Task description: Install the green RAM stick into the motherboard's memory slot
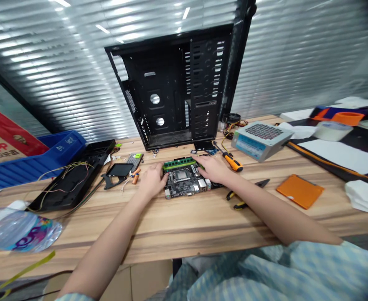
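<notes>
A dark motherboard lies flat on the wooden table in front of me. Green memory modules run along its far edge, and a square metal processor sits near its middle. My left hand grips the board's left edge, its fingers curled at the far left corner by the modules' end and its thumb on the near side. On the right, my right hand holds the other side, its fingertips by the right end of the modules. The undersides of both hands are hidden.
Behind the board stands an open black computer case. To the right are an orange screwdriver, a power supply, pliers under my forearm and an orange drive. Leftward lie a black panel, a blue bin and a plastic bottle.
</notes>
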